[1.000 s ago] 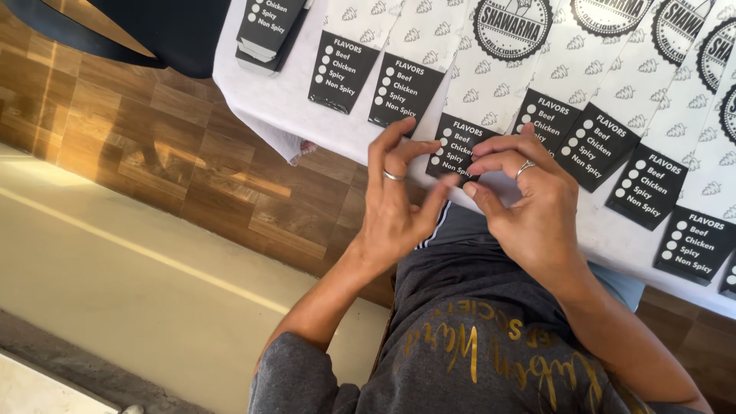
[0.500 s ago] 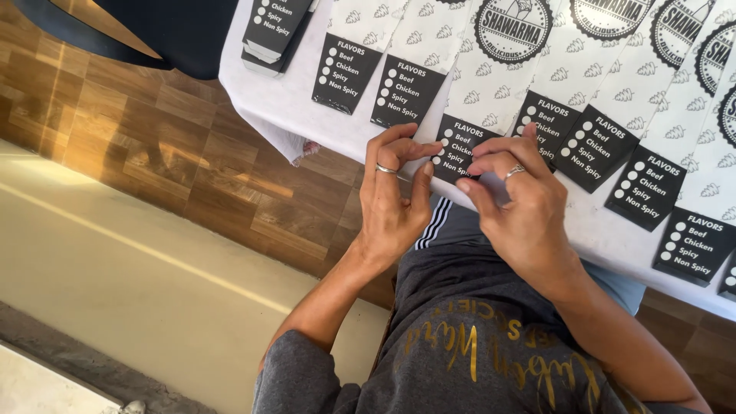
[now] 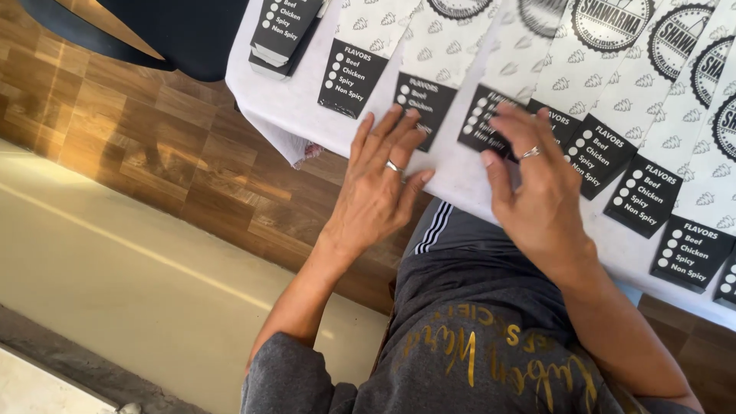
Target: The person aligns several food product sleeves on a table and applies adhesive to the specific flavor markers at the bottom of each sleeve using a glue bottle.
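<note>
Where both pinched before, left hand point(image 3: 379, 188) | right hand point(image 3: 537, 188) | fingers now wide, flat on sleeves point(image 3: 483, 123)

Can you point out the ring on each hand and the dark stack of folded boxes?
Left hand ring point(image 3: 394, 165), head view, on the band.
Right hand ring point(image 3: 530, 152), head view, on the band.
Dark stack of folded boxes point(image 3: 285, 27), head view, top face.

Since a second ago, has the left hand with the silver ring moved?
Yes. The left hand has parted from the right hand and now lies flat, fingers spread, at the white table edge.
</note>
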